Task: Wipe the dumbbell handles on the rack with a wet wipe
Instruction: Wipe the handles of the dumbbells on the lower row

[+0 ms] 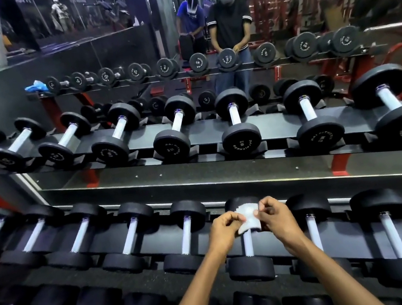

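Wet wipe [248, 217], one, pinched by both left hand [224, 228] and right hand [275, 215] above one dumbbell handle [248, 243].

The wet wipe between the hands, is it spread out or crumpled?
Mostly spread. The wet wipe is a flat sheet pinched by the left hand and right hand, above a dumbbell handle.

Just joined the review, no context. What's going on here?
A person stands at a dumbbell rack in front of a gym mirror. Both hands, left hand and right hand, pinch a white wipe and hold it spread above one dumbbell's handle on the nearer row. The wipe isn't wrapped round the handle yet.
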A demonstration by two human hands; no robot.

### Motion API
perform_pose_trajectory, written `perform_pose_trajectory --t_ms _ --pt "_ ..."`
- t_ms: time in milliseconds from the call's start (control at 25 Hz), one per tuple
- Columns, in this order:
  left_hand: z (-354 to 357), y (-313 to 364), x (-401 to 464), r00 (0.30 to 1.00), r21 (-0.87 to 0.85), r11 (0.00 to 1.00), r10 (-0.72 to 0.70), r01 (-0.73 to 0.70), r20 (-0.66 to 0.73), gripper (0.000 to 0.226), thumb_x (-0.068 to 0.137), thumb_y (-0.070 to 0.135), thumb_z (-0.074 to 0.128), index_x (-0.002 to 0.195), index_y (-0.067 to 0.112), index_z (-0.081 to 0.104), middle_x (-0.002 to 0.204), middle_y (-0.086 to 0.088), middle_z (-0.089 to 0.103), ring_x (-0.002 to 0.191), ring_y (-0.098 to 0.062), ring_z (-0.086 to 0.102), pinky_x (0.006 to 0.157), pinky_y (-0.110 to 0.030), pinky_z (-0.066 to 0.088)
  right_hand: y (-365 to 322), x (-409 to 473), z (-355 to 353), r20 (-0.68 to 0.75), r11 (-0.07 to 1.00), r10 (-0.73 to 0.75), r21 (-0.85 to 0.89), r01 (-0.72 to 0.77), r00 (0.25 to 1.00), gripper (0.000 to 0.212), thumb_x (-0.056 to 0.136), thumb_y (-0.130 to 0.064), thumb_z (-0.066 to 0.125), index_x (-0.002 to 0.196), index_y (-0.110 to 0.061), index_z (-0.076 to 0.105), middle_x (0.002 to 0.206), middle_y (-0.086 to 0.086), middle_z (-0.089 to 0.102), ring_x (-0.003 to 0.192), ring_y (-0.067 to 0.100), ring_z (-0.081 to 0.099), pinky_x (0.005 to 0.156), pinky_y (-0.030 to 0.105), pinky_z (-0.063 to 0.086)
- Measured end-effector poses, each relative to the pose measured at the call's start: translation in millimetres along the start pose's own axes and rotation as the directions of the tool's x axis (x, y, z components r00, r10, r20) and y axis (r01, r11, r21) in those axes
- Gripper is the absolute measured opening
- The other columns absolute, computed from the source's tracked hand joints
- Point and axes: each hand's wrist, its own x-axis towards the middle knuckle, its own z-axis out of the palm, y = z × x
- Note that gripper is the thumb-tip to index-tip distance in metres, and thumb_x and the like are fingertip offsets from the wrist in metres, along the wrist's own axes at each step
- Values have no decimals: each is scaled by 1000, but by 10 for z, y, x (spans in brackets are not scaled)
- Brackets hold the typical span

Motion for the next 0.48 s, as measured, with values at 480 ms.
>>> perform_pose_trajectory --t_ms 480 --pt "-154 -1 109 999 103 995 -7 1 49 39 80 -8 71 116 7 64 80 -4 61 73 -10 59 73 -17 52 61 54 70 67 994 65 81 -70 996 27 78 15 63 93 -8 67 82 5 71 69 10 67 60 17 53"
